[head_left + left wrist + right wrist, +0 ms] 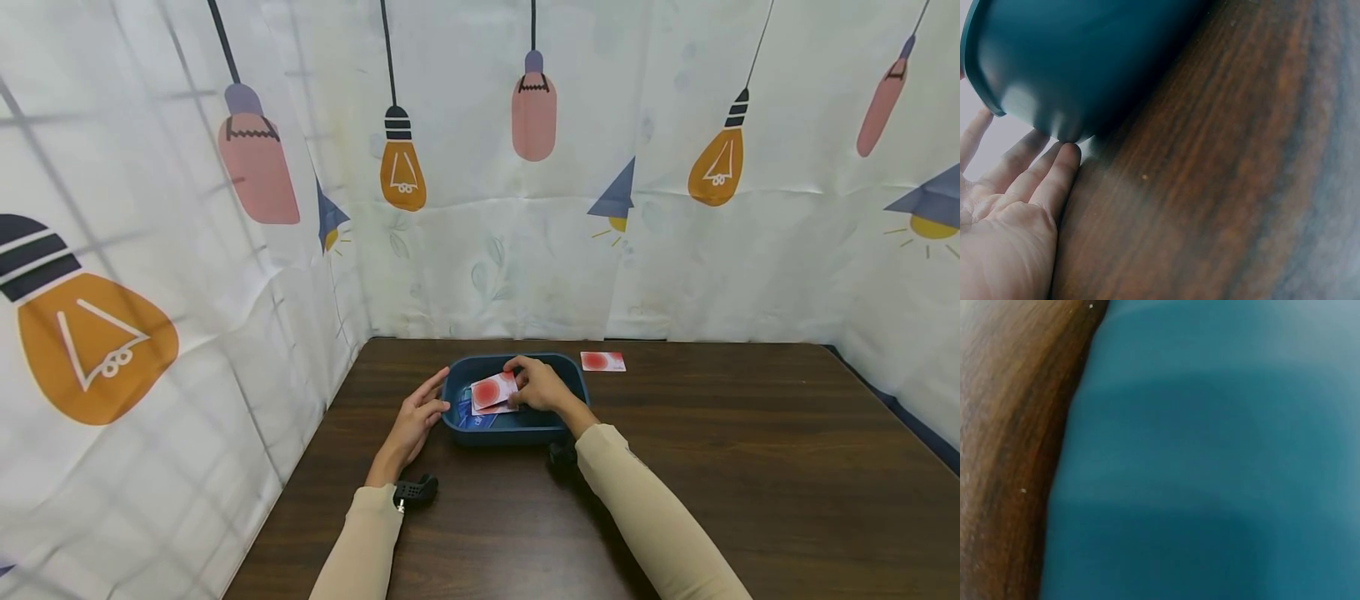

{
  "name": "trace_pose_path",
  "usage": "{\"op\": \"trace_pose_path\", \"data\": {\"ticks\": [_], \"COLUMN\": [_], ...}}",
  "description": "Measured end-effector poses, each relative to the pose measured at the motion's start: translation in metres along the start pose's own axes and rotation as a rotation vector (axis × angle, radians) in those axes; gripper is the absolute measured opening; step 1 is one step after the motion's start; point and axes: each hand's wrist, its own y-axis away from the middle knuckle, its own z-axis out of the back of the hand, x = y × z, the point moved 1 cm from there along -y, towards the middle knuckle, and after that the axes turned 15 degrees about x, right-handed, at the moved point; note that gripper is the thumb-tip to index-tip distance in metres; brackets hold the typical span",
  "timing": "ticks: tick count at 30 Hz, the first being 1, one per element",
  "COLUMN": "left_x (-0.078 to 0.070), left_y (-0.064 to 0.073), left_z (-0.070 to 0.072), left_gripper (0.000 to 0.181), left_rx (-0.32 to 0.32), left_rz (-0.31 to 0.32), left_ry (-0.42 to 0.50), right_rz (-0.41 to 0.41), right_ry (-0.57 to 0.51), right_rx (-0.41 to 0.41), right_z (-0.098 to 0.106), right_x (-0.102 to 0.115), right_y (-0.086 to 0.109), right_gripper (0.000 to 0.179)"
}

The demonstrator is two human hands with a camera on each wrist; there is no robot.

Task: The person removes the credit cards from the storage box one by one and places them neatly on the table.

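A dark teal plastic bin (517, 436) stands on the table, and its outer wall (1197, 456) fills most of the right wrist view. My left hand (411, 423) is at the bin's left end; in the left wrist view its straight fingers (1054, 178) touch the outer wall. Over the bin's inside, my right hand (546, 388) pinches a red-and-white card (492, 390) by its right edge. Beneath that card shows part of another pale card, and under both are blue cards (477, 421) on the bin floor. The right hand is hidden in its own wrist view.
Another red-and-white card (602, 362) lies on the dark wooden table (720, 467), just beyond the bin's back right corner. White curtains (480, 275) with lamp prints hang along the table's back and sides. A black wrist device (417, 490) sits by the left cuff.
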Motion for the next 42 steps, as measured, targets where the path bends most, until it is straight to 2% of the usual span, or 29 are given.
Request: {"op": "trace_pose_path", "data": {"ticks": [10,26,37,42], "left_x": [-0.001,0.002,-0.002,-0.001], "left_y": [0.000,0.001,0.000,0.000], "left_z": [0.002,-0.003,-0.001,-0.002], "left_gripper": [0.061,0.061,0.061,0.062], "left_rx": [-0.001,-0.015,-0.010,-0.011], "left_rz": [0.009,0.013,0.004,0.006], "left_ry": [-0.004,0.014,-0.006,0.003], "right_rz": [0.056,0.155,0.257,0.290], "right_ry": [-0.035,-0.166,-0.260,-0.295], "right_rx": [-0.043,-0.111,-0.145,-0.171], "right_z": [0.000,0.004,0.015,0.021], "right_x": [0.002,0.001,0.002,-0.005], "right_y": [-0.001,0.008,0.013,0.019], "right_gripper": [0.051,0.056,0.060,0.060]}}
